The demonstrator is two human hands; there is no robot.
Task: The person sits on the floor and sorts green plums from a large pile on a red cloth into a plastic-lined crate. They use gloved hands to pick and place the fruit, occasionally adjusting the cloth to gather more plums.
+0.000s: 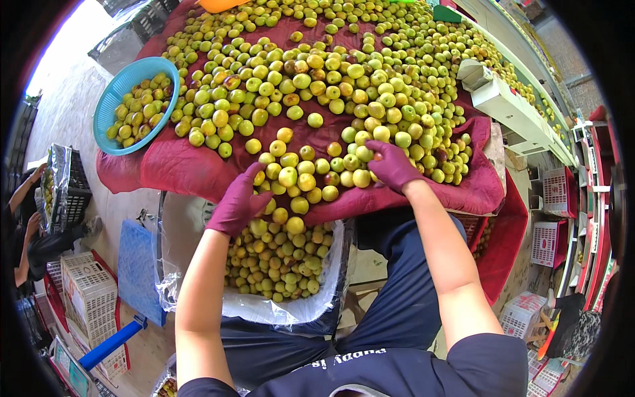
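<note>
Both my hands wear thin maroon gloves. My left hand [240, 201] is at the near edge of the table, its thumb and fingers spread beside a cluster of yellow-green jujubes [287, 176]. Below it, a crate lined with clear plastic film [278, 312] holds many similar jujubes [278, 258], and a few lie at the cloth edge above them. My right hand [394, 166] is curled against the right side of the pile. A reddish jujube [378, 156] shows at its fingers; whether it is gripped is unclear. The fruit rests on a maroon cloth [183, 166].
A blue plastic basket [173, 89] of browner jujubes stands at the table's left. To the right is a white sorting machine [516, 116]. A blue platform scale [141, 273] and stacked white crates [94, 293] are on the left floor. Another person's arm [25, 188] is by a black crate [69, 188].
</note>
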